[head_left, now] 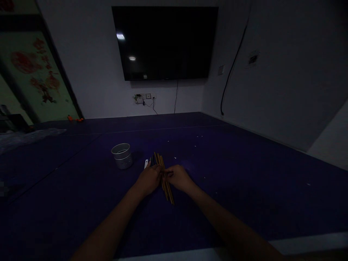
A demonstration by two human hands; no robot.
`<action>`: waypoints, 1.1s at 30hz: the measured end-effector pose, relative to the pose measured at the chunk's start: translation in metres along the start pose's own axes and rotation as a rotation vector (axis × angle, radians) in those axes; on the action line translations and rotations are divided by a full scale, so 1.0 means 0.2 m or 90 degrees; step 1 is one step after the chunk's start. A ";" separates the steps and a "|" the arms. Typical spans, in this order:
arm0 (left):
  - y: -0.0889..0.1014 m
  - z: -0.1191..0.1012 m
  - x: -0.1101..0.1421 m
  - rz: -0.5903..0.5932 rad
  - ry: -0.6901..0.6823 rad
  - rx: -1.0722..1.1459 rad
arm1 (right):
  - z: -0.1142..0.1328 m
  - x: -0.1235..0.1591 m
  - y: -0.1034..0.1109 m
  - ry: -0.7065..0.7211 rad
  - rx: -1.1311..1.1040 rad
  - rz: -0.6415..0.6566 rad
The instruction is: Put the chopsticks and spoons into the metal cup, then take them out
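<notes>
Forearms (pixel 115 219), two. Thin sticks (pixel 170 193), bunched on purple surface (pixel 244 174), right of metal cup (pixel 123 159). Left hand (pixel 149 178), right hand (pixel 178 177): grip closed on sticks. Step, apparently: gathering; next calls for steady pinch.

We see sticks (pixel 170 192) yellow-brown, though in such dim light we cannot be sure of exact shade. Cup (pixel 123 158) silver-grey, banded with rings. Broad surface (pixel 231 174) deep violet-blue, flecked with white bits (pixel 175 157). Screen (pixel 168 43) glossy black, white glints (pixel 120 36). Door panel (pixel 62 92) pale green, patterned in red. Wall (pixel 92 72) grey.
</notes>
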State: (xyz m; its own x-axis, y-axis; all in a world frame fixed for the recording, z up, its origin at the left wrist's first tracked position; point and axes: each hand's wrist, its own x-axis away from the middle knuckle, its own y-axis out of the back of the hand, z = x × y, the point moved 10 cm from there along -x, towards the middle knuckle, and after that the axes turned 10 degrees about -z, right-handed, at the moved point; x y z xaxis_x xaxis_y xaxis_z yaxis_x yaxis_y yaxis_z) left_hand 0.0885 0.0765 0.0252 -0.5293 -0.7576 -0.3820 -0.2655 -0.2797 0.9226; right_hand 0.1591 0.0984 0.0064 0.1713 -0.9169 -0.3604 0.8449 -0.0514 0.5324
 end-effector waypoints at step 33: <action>0.01 0.07 -0.02 -0.038 0.024 0.055 | 0.15 0.07 -0.03 0.127 0.224 0.080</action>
State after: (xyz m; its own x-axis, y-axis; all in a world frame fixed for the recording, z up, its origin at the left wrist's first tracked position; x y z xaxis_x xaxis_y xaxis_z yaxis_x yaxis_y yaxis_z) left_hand 0.0792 0.0868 0.0270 -0.4799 -0.7634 -0.4324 -0.3646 -0.2748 0.8897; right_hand 0.1404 0.0750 0.0211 0.3854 -0.8320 -0.3991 0.5927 -0.1083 0.7981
